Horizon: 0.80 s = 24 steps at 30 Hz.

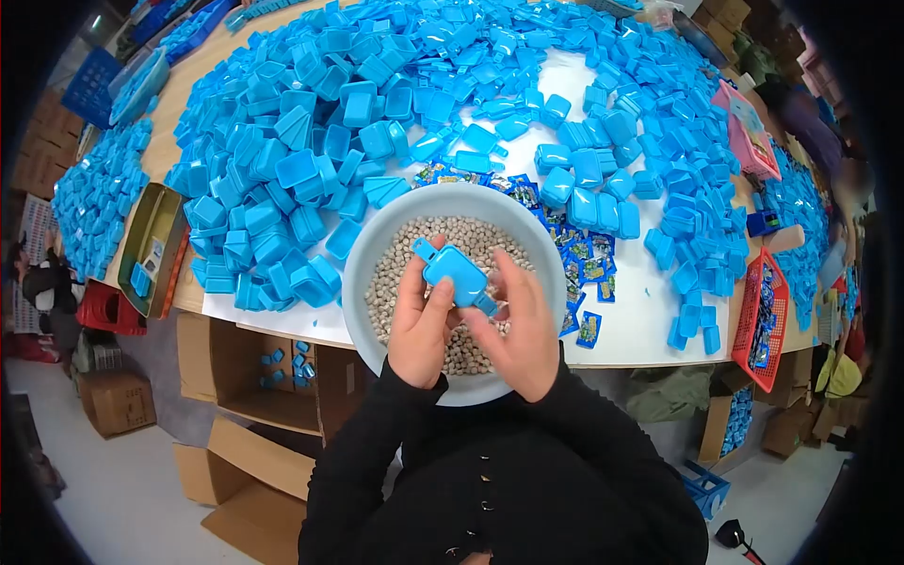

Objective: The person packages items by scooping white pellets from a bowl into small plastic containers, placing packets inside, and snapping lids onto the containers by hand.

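A blue plastic case (457, 273) with a tab at each end is held over a round grey basin (360, 325). My left hand (421, 320) grips its left side, thumb lying on its face. My right hand (518, 325) is at the case's lower right end, fingers curved, thumb near the tab; whether it touches the case is hard to tell. Small beige pellets (405, 250) fill the basin beneath both hands. Small printed blue packets (589, 330) lie to the basin's right and behind it.
Open blue trays (264, 217) pile up at the left, blue lids (584, 168) at the back and right. A red basket (761, 320) and a pink basket (750, 132) stand at the right. Cardboard boxes (250, 377) sit below the table edge. A person (58, 292) is at far left.
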Tool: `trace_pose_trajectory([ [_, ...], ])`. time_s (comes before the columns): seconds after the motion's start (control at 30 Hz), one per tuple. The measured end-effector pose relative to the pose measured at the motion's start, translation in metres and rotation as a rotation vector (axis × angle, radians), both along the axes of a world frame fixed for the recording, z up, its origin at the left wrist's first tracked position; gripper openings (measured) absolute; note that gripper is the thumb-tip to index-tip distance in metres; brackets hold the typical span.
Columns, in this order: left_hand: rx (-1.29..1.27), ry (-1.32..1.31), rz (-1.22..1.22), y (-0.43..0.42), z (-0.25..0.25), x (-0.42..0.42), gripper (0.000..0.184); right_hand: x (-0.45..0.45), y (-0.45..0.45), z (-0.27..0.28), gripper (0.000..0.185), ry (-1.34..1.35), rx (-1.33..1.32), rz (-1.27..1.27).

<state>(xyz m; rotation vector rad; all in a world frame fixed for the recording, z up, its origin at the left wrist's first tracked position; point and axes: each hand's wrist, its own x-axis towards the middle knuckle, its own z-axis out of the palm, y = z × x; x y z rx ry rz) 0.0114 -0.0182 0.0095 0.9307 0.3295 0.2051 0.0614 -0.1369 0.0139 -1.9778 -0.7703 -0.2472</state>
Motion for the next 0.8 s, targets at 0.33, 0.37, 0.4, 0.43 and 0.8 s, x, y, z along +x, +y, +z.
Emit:
trace_pose_trajectory([
  [0.33,-0.055,0.045,0.014,-0.001,0.004,0.0,0.048,0.004,-0.019,-0.001,0.048,0.397,0.14,0.212],
  [0.37,-0.058,0.045,0.011,-0.001,0.004,0.001,0.048,0.005,-0.019,-0.002,0.048,0.386,0.13,0.21],
  [0.4,-0.062,0.046,0.008,-0.001,0.005,0.001,0.048,0.006,-0.019,-0.003,0.048,0.376,0.121,0.208],
  [0.43,-0.066,0.047,0.004,-0.001,0.005,0.001,0.048,0.008,-0.019,-0.004,0.047,0.366,0.111,0.206],
  [0.8,-0.052,0.048,-0.022,-0.001,0.004,0.0,0.049,0.008,-0.024,0.002,0.046,0.576,0.11,0.234],
])
